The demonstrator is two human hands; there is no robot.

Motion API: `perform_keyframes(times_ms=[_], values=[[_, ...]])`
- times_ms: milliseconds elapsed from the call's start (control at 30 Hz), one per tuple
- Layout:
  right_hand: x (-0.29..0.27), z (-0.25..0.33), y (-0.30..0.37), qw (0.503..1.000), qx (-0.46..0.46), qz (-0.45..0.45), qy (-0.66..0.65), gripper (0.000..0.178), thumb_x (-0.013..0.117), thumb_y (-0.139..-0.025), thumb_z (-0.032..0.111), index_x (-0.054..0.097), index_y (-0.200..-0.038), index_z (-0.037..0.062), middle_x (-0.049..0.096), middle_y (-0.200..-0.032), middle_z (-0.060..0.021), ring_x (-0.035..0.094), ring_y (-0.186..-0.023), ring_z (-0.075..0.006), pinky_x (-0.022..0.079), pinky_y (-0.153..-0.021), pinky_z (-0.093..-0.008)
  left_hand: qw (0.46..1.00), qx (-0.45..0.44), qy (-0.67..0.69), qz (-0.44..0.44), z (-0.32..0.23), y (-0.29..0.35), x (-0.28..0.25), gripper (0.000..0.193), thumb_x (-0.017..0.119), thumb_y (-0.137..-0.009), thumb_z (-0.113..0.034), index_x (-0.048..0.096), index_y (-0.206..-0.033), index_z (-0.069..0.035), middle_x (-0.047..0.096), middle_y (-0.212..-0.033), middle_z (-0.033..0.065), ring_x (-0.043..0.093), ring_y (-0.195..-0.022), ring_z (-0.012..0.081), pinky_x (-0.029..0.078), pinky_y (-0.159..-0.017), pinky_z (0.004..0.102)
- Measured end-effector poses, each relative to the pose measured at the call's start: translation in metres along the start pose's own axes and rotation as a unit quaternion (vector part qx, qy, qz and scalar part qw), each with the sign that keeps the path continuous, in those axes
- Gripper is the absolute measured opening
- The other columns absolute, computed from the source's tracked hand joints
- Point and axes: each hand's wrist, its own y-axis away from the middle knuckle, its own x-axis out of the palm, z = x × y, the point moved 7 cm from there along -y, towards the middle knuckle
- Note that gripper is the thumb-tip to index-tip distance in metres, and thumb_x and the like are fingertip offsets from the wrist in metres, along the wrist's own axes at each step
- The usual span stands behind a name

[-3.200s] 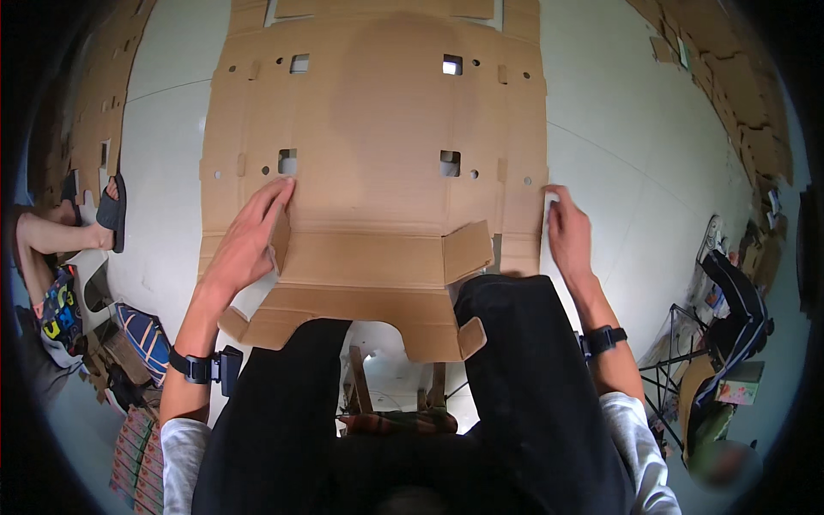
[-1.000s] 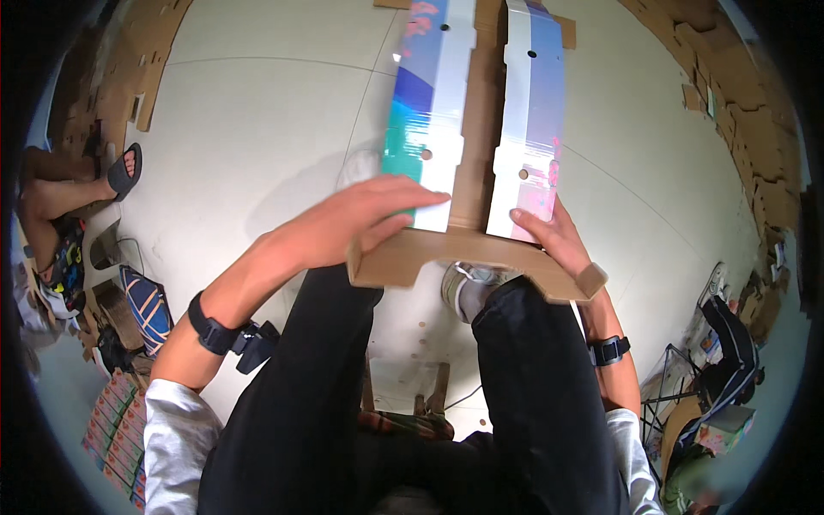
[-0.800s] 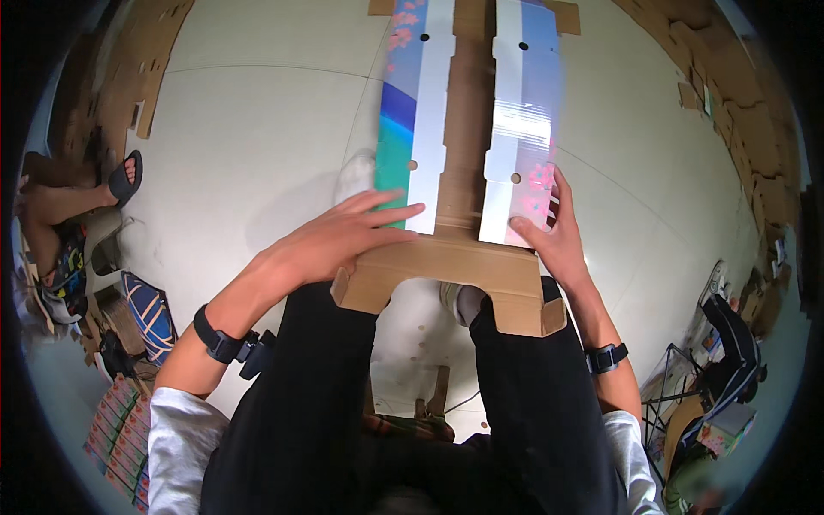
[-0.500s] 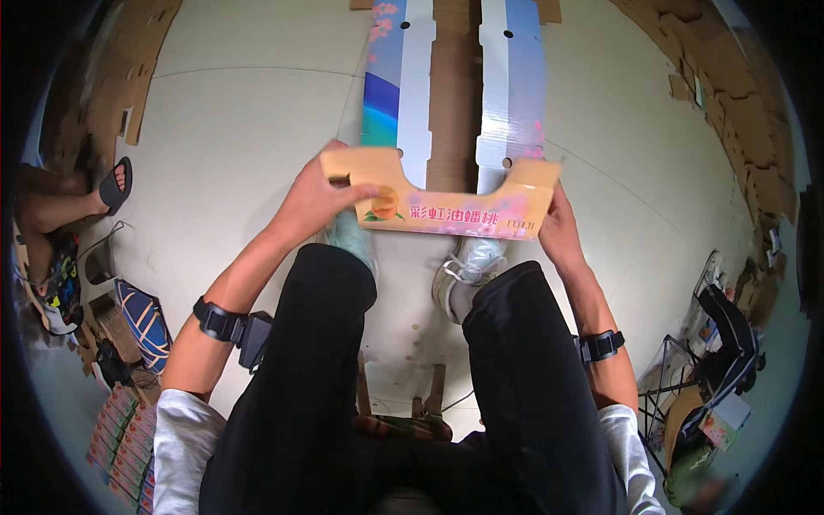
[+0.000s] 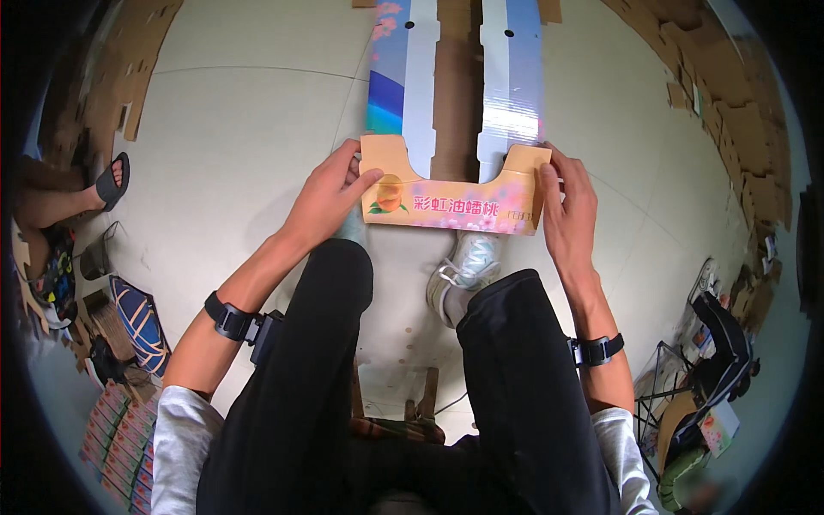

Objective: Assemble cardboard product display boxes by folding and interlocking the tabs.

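A printed cardboard box (image 5: 525,86), blue and pink outside, stretches away in front of me. Its long white inner flaps (image 5: 421,94) leave a brown strip of its inside showing. The near end panel (image 5: 463,206) is orange-yellow with a peach picture, pink blossoms and a wide curved cut-out. My left hand (image 5: 330,196) grips the panel's left edge, thumb on the printed face and fingers partly hidden behind. At the right edge my right hand (image 5: 570,202) pinches the panel between thumb and fingers.
My shoe (image 5: 472,262) shows below the panel, between my knees. Another person's sandalled foot (image 5: 112,182) rests at the left. Stacked printed cartons (image 5: 120,442) stand at the lower left, a folding chair (image 5: 669,369) at the right. Cardboard sheets (image 5: 730,112) line the far right.
The end panel has shifted slightly and now sits more squarely against the box. My left hand moved a little right; my right hand came up, its thumb now showing at the panel's edge.
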Motion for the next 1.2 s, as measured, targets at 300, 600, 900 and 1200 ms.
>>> perform_keyframes(times_ms=[300, 600, 900, 1200], values=[[0.011, -0.018, -0.011, 0.981, 0.123, 0.06, -0.134, 0.033, 0.062, -0.107, 0.017, 0.063, -0.137, 0.0026, 0.059, -0.084, -0.0025, 0.053, -0.073, -0.0094, 0.047, -0.067, -0.0277, 0.999, -0.043, 0.004, 0.0, 0.009, -0.02, -0.004, 0.039, 0.051, -0.112, -0.036, 0.048, -0.136, -0.006, 0.06, -0.082, 0.0095, 0.061, -0.077, 0.0182, 0.057, -0.076, 0.037], [0.015, -0.034, -0.013, 0.981, 0.132, 0.035, -0.138, 0.027, 0.066, -0.105, 0.017, 0.067, -0.128, 0.0027, 0.057, -0.08, -0.0006, 0.051, -0.071, -0.0083, 0.044, -0.062, -0.0264, 0.999, 0.008, -0.042, -0.018, -0.001, -0.028, -0.005, 0.043, 0.056, -0.111, -0.032, 0.045, -0.146, -0.011, 0.057, -0.094, 0.0071, 0.061, -0.078, 0.0166, 0.059, -0.066, 0.0335], [0.038, -0.073, -0.023, 0.97, 0.169, 0.025, -0.175, 0.058, 0.072, -0.1, 0.021, 0.046, -0.149, 0.0049, 0.065, -0.109, -0.015, 0.062, -0.091, -0.0173, 0.053, -0.082, -0.0319, 0.998, -0.017, 0.055, 0.034, 0.009, -0.059, 0.008, 0.044, 0.062, -0.108, -0.03, 0.049, -0.146, -0.012, 0.052, -0.092, 0.0013, 0.059, -0.082, 0.009, 0.053, -0.072, 0.0263], [0.05, -0.06, -0.013, 0.908, 0.251, 0.164, -0.292, 0.103, 0.082, -0.09, 0.04, 0.025, -0.165, 0.0012, 0.061, -0.136, -0.0236, 0.062, -0.127, -0.0303, 0.047, -0.111, -0.0397, 0.976, -0.138, 0.159, 0.06, 0.025, -0.057, 0.019, 0.087, 0.073, -0.101, -0.024, 0.019, -0.167, -0.011, 0.06, -0.142, 0.0146, 0.063, -0.124, 0.0206, 0.051, -0.105, 0.0349]])
